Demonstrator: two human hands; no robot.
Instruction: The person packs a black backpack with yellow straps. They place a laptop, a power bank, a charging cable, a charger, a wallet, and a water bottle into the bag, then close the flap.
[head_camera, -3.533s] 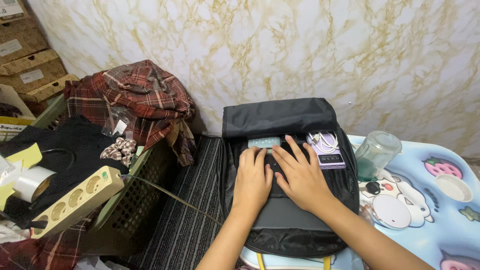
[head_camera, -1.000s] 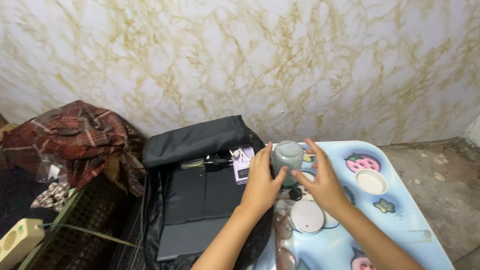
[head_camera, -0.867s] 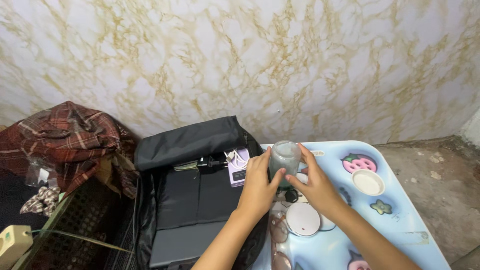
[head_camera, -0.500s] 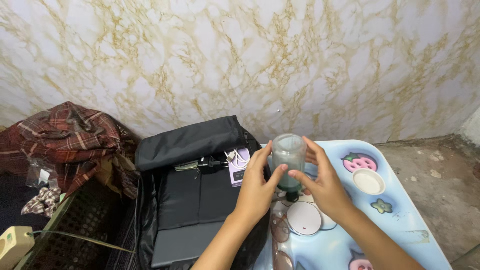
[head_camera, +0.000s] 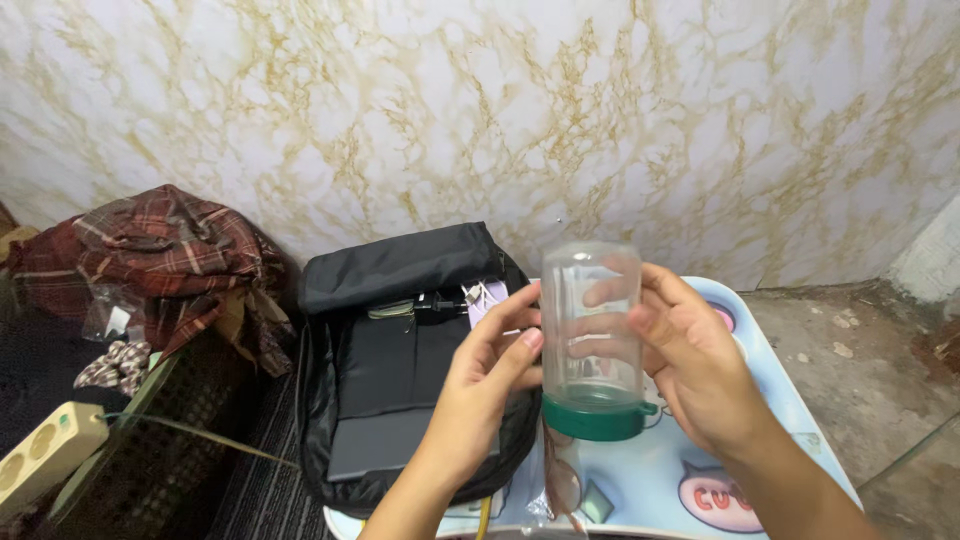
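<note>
Nearest the camera, both hands hold a jar (head_camera: 596, 335) up in the air above the surface (head_camera: 790, 420), in front of the wall. The jar is clear plastic, tall and round, standing upside down: its domed closed end is on top and a dark green screw cap with a small tab sits at the bottom. It looks empty, and the fingers behind show through its wall. The left hand (head_camera: 480, 390) closes on the jar's left side, thumb and fingertips pressed to the plastic. The right hand (head_camera: 690, 360) wraps the right side and back, fingers spread across it. The surface is pale blue with cartoon pictures. Just left of it lies an open black bag (head_camera: 400, 360), with a lilac gadget (head_camera: 487, 300) and white cables tucked at its top edge. Further left, a plaid cloth (head_camera: 170, 250) is heaped over a dark basket (head_camera: 190, 440), and a beige power strip (head_camera: 45, 460) lies at the edge. A marbled wall (head_camera: 480, 110) stands behind.
</note>
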